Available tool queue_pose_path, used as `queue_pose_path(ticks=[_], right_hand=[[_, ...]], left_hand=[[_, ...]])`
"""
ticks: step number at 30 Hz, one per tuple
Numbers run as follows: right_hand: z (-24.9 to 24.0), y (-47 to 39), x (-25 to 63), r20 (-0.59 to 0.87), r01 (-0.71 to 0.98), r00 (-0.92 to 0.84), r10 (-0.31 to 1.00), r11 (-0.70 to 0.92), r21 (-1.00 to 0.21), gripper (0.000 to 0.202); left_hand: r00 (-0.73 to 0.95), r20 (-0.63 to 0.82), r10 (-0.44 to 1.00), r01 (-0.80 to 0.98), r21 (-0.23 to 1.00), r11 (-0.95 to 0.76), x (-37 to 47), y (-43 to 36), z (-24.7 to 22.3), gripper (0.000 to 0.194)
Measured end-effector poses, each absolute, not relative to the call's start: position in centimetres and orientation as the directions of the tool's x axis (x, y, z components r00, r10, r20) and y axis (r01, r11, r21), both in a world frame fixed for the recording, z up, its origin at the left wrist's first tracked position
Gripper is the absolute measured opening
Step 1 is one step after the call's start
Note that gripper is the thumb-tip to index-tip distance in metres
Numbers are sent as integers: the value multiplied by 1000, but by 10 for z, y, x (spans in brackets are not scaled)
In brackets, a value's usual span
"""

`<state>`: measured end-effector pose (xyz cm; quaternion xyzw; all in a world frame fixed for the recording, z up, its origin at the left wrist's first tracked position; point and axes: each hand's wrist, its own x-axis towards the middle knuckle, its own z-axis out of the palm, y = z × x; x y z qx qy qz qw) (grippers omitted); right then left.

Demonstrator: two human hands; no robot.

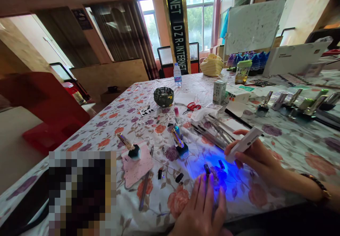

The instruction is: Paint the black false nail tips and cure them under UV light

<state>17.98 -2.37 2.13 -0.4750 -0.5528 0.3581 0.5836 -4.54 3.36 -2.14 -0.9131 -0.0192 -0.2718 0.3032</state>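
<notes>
My right hand (255,158) grips a white handheld UV lamp (245,144), tilted and throwing blue light onto the tablecloth. My left hand (204,207) lies palm down with its fingers stretched out. Its fingertips touch a black false nail (207,169) in the blue glow. A second black nail (221,164) lies just right of that one. Further left are two more dark nail pieces, one (160,174) near a pink cloth and the other (179,178) closer to my left hand. A nail polish bottle (182,146) with a gold cap stands beyond them.
Another polish bottle (133,150) rests on the pink cloth (138,168), beside a thin brush (145,188). Red scissors (193,106), a dark woven basket (164,97) and a water bottle (177,76) stand farther back. Several polish bottles (305,105) line the right side.
</notes>
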Motion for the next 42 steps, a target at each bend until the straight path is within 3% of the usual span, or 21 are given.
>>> queue_pose_path(ticks=[19, 27, 42], right_hand=[[20, -32, 178, 411, 240, 144, 900, 371, -897, 39], [14, -35, 182, 449, 272, 133, 884, 403, -874, 41], [12, -31, 185, 422, 261, 106, 901, 384, -886, 45]], left_hand=[[830, 545, -124, 226, -529, -818, -46, 34, -23, 65], [835, 537, -121, 233, -544, -806, -47, 33, -24, 69], [814, 571, -112, 235, -499, -834, -45, 34, -22, 68]])
